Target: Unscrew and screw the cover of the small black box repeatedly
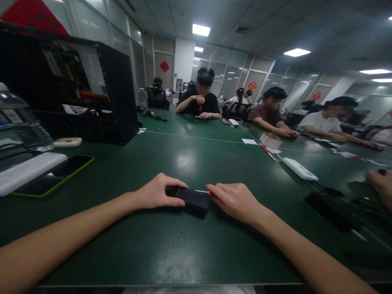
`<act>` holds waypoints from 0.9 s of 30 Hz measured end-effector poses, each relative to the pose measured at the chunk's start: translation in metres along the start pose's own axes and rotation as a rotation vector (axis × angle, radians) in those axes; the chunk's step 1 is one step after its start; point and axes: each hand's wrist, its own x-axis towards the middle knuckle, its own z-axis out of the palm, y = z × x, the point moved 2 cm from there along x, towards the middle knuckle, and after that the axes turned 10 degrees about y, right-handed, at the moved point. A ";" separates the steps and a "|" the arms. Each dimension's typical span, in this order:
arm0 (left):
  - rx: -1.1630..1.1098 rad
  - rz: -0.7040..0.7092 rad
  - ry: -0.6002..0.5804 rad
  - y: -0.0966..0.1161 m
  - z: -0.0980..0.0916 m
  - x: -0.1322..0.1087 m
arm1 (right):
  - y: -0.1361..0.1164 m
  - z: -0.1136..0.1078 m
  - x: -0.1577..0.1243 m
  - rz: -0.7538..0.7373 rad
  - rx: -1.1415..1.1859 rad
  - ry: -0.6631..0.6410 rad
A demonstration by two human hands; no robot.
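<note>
A small black rectangular box-like device (196, 200) rests on the green table in front of me. My left hand (159, 192) grips its left end between thumb and fingers. My right hand (235, 200) is closed round a screwdriver (209, 192) with an orange handle, most of it hidden in the fingers. Its thin metal shaft points left along the far edge of the black device. Whether the tip touches the device I cannot tell.
An opened black computer case (113, 94) stands at the left, near a water bottle (24, 122) and a phone (55, 175). To the right lie a white power strip (299, 169), a small box (270, 141) and dark parts. Several people sit round the table (171, 253).
</note>
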 end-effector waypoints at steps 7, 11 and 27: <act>-0.019 -0.007 0.007 -0.001 0.003 0.000 | 0.001 0.012 0.003 0.127 0.274 -0.075; -0.004 -0.004 0.016 -0.001 0.004 0.000 | 0.006 0.018 0.005 0.225 0.537 -0.175; 0.015 0.049 0.048 0.001 0.007 0.000 | 0.017 0.021 0.004 0.143 0.394 -0.068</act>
